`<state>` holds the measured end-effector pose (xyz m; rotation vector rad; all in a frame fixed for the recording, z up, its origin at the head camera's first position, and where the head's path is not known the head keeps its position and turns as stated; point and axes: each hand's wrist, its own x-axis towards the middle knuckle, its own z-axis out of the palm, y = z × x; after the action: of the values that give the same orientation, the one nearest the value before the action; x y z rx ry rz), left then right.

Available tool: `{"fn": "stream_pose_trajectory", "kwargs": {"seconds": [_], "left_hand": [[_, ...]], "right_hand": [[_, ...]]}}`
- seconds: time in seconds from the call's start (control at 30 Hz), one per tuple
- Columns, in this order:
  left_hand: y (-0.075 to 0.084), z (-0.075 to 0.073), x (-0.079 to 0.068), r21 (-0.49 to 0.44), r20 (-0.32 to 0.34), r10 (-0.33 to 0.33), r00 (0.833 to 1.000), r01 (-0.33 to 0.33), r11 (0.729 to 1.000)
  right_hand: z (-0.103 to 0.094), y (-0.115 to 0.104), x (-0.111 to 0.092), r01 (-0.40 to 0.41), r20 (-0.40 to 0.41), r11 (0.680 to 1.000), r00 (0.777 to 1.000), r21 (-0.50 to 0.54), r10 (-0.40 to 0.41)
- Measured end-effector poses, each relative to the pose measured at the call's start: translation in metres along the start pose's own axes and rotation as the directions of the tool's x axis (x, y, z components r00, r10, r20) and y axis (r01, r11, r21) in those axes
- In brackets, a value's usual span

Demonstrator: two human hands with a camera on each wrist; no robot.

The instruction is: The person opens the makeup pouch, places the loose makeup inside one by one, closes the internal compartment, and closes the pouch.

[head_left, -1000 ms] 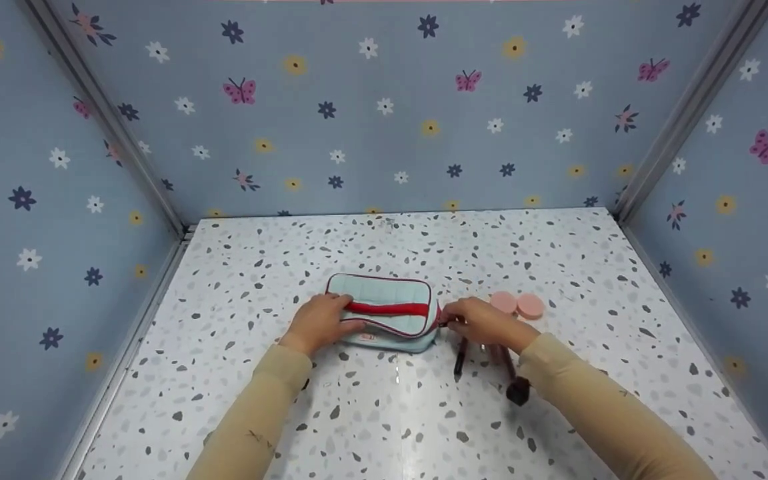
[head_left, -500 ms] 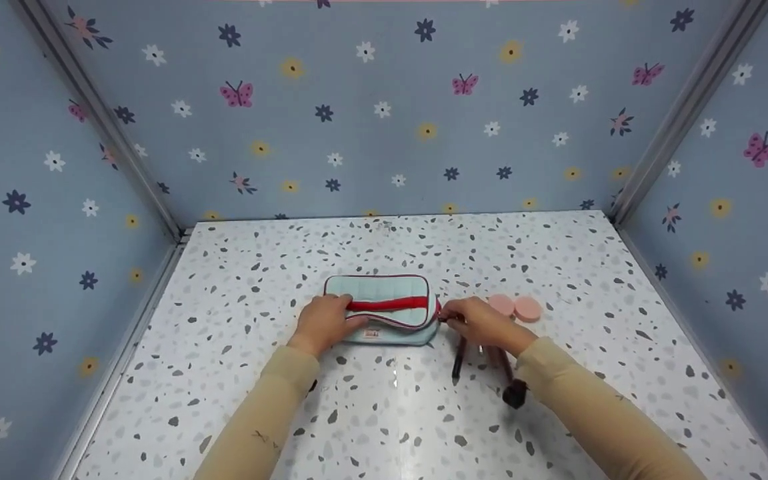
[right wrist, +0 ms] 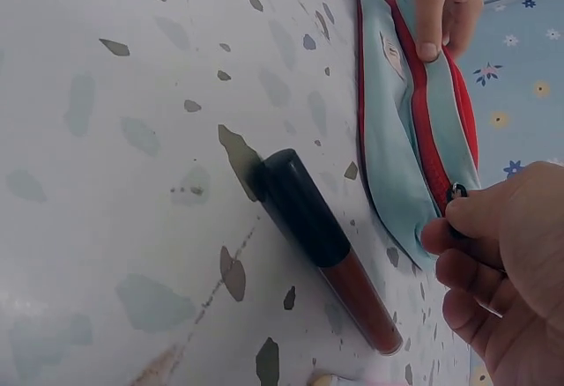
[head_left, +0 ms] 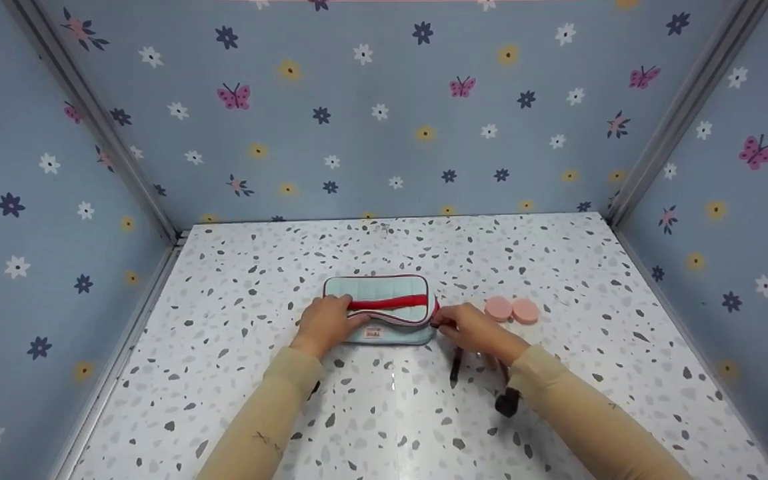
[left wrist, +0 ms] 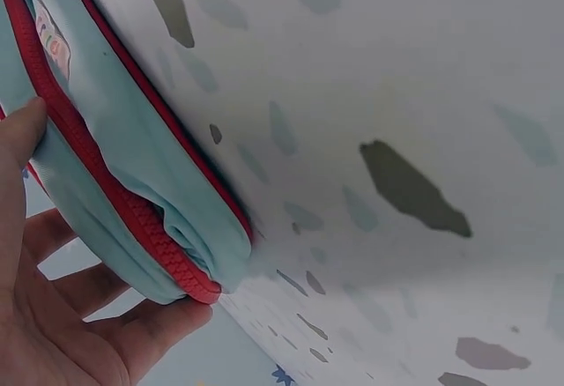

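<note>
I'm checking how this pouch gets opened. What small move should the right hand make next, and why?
Probably draw the zip pull leftward along the red zip: the right hand pinches it at the pouch's right end, the left hand steadies the other end, and the zip looks closed.

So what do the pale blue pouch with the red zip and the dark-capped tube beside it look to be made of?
The pale blue pouch with the red zip looks like soft quilted fabric: stitched lines, matte, it creases under the left hand. The dark-capped tube seems glossy plastic, clear-bodied with reddish-brown content; glass is possible.
</note>
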<state>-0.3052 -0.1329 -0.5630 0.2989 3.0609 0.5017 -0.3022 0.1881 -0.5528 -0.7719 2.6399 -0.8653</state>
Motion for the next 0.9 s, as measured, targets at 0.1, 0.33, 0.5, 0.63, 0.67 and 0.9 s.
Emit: {"fn": "stream_pose_trajectory", "kwargs": {"seconds": [0.1, 0.33, 0.5, 0.63, 0.67, 0.9], "left_hand": [[0.001, 0.001, -0.001, -0.003, -0.004, -0.001, 1.000, 0.001, 1.000], [0.002, 0.001, -0.002, -0.012, -0.010, 0.003, 1.000, -0.003, 1.000], [0.002, 0.000, 0.000, -0.020, -0.014, 0.001, 1.000, -0.002, 1.000], [0.003, -0.001, 0.001, -0.033, -0.029, 0.001, 1.000, -0.002, 0.999], [0.003, -0.001, 0.002, -0.036, -0.034, 0.000, 0.999, -0.001, 0.999], [0.004, 0.000, 0.003, -0.026, -0.049, -0.007, 0.999, 0.005, 1.000]], "right_hand": [[0.004, 0.000, 0.000, 0.006, 0.007, 1.000, 1.000, 0.001, -0.006], [0.011, -0.002, -0.001, -0.005, -0.010, 1.000, 1.000, 0.028, 0.005], [0.016, -0.010, -0.001, 0.020, -0.019, 1.000, 1.000, 0.012, -0.020], [0.020, -0.014, 0.001, 0.054, -0.037, 0.998, 0.998, 0.012, -0.053], [0.022, -0.015, 0.002, 0.056, -0.039, 0.998, 0.998, 0.016, -0.055], [0.030, -0.023, 0.008, 0.070, -0.048, 0.996, 0.997, 0.061, -0.067]]}}
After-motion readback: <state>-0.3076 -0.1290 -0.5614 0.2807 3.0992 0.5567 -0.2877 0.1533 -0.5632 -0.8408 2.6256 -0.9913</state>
